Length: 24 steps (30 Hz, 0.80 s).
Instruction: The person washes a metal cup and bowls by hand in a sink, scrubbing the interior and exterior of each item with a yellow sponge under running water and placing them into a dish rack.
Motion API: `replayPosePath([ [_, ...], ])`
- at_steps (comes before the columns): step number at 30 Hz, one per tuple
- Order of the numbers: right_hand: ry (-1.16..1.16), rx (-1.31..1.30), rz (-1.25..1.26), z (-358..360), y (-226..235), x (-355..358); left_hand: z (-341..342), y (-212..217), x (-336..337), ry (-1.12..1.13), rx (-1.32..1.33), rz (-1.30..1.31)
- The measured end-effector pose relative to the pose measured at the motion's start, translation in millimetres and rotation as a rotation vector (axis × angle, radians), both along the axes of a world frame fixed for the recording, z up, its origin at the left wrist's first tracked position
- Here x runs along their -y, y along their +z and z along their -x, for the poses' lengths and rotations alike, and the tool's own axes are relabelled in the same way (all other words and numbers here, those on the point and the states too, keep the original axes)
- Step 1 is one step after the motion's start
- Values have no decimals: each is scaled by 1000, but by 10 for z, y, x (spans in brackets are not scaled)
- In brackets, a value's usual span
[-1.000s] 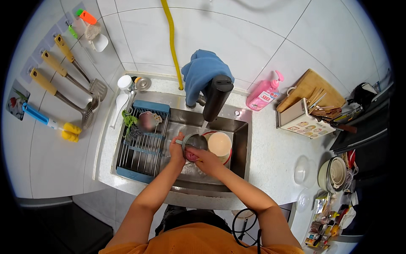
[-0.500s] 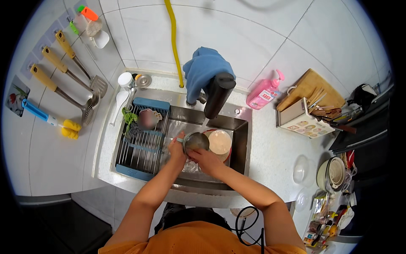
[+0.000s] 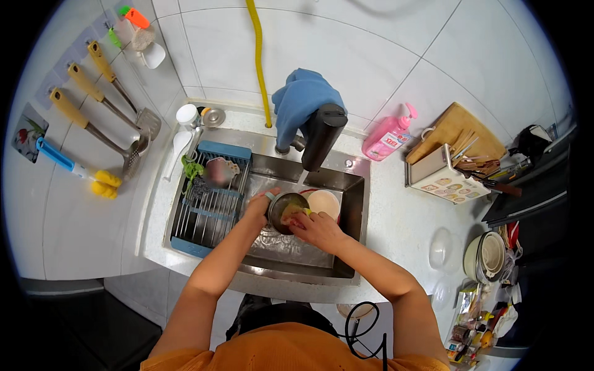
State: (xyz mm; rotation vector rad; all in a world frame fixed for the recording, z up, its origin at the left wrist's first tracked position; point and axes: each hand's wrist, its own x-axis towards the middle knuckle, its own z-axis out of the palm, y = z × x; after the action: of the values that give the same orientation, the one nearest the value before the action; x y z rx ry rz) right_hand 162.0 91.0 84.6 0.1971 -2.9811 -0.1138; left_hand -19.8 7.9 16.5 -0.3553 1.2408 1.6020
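Note:
My left hand (image 3: 257,205) is closed around the pale handle of a round metal mug (image 3: 281,203), held over the sink (image 3: 303,252) with its opening facing up. My right hand (image 3: 322,231) reaches into the mug from the right, fingers closed on a soft-looking yellowish and pinkish piece (image 3: 293,214); its kind is unclear. Close by on the right sits a pale bowl (image 3: 325,201), partly covered by my right hand. A red rim shows beside it. Water runs from the black faucet (image 3: 322,139) behind the mug.
A blue-ended drying rack (image 3: 210,250) spans the sink's left side, with green leaves and a blurred round item on it. A blue cloth (image 3: 304,99) drapes the faucet. Right of the sink stand a pink pump bottle (image 3: 388,137), a utensil holder (image 3: 450,179) and a cutting board (image 3: 456,128).
The yellowish, pinkish piece now shows at my right fingers. My right hand has shifted slightly right, covering more of the bowl. The mug stays in my left hand.

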Motion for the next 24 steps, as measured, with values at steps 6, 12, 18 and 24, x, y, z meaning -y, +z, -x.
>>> replayPosePath([
  [6, 90, -84, 49, 18, 42, 88, 50, -85, 53, -175, 107, -57],
  [12, 62, -52, 134, -4, 25, 100, 32, -51, 159, -321, 68, -323],
  [18, -222, -159, 333, 184, 46, 201, -261, 171, 273, -137, 54, -633],
  [24, -457, -139, 500, 312, 64, 302, -641, 111, 385, -39, -294, -464],
])
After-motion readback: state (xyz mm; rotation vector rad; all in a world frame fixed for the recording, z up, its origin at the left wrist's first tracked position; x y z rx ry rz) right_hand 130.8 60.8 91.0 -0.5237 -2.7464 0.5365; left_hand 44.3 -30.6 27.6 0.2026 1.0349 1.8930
